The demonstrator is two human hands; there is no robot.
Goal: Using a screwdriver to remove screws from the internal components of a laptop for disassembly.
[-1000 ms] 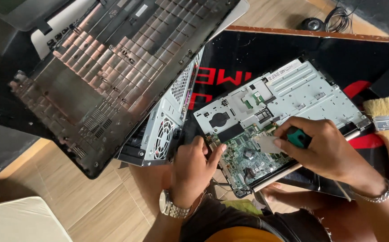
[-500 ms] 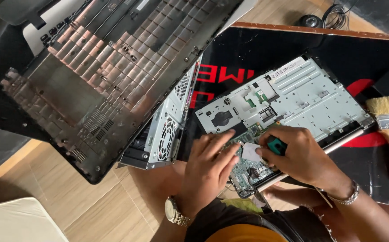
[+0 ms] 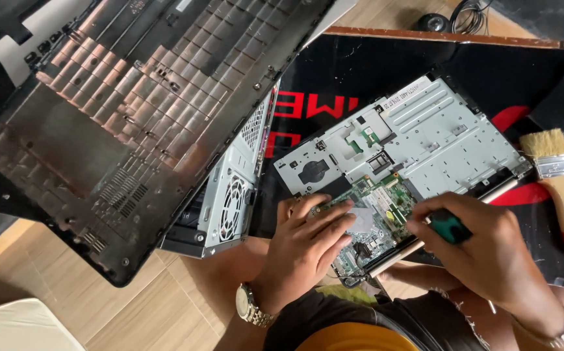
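Working now: I am pressing my left hand (image 3: 308, 244) flat on the green circuit board (image 3: 376, 211) of the opened laptop chassis (image 3: 418, 140), fingers spread and closing on nothing.
Right hand: I am wrapping my right hand (image 3: 490, 250) tightly around a green-handled screwdriver (image 3: 449, 226), bringing it down at the board's right edge; its tip is hidden under my fingers.
Where the work is lying: the chassis is sitting tilted on a black and red mat (image 3: 360, 78) over the tabletop (image 3: 165, 305), its near corner reaching out over my lap.
Done so far, as I judge it: the bottom cover (image 3: 119, 123) is already off and resting upside down to the left, so the metal frame and board are lying bare.
Left to do, as I judge it: the board is still seated in the chassis, so I am only partway through stripping it.
Counting hands and tools: two hands, one screwdriver, one paintbrush (image 3: 558, 182) with a red-tipped wooden handle lying well apart at the right.
Counting parts: one chassis, one board, one loose cover, one silver case with a round fan grille (image 3: 230, 201) wedged between cover and chassis.
Counting extras: one wristwatch (image 3: 251, 305) on my left wrist, one bracelet (image 3: 558, 337) on my right, one small round black object (image 3: 433, 23) with a coiled cable beside it at the top edge.
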